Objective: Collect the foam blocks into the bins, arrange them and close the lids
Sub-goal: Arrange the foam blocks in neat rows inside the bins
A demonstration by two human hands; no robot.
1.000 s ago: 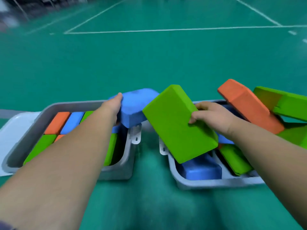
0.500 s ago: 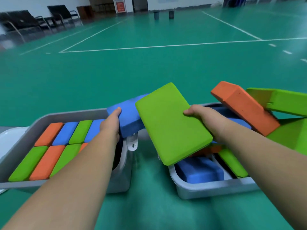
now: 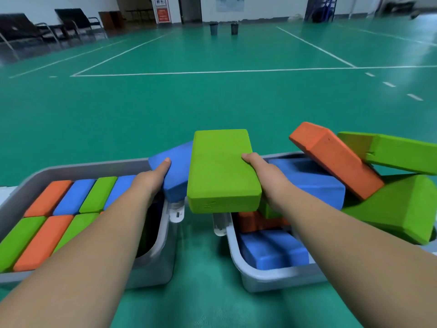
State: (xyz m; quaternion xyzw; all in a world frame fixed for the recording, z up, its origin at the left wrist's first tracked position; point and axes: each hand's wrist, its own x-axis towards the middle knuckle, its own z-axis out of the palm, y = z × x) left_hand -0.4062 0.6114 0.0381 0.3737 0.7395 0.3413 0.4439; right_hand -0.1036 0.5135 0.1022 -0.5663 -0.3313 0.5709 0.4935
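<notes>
Two grey bins stand on the green floor. The left bin [image 3: 78, 168] holds orange, blue and green foam blocks packed in neat rows. The right bin [image 3: 267, 276] holds blocks piled loosely, with an orange block [image 3: 335, 159] and green blocks [image 3: 402, 155] sticking up over its rim. My left hand [image 3: 151, 179] grips a blue block [image 3: 176, 172] over the left bin's right end. My right hand [image 3: 262, 171] grips a green block [image 3: 221, 170] by its right edge, held flat above the gap between the bins.
White latches [image 3: 176, 213] hang on the facing ends of both bins. A white lid edge [image 3: 6, 189] shows at the far left. Black chairs [image 3: 47, 27] line the far left wall, and two dark buckets [image 3: 223, 28] stand far back on the court.
The green block has turned from tilted to nearly flat and squared up, moving over the gap between the bins. The left hand stays on the blue block. The view has tilted up.
</notes>
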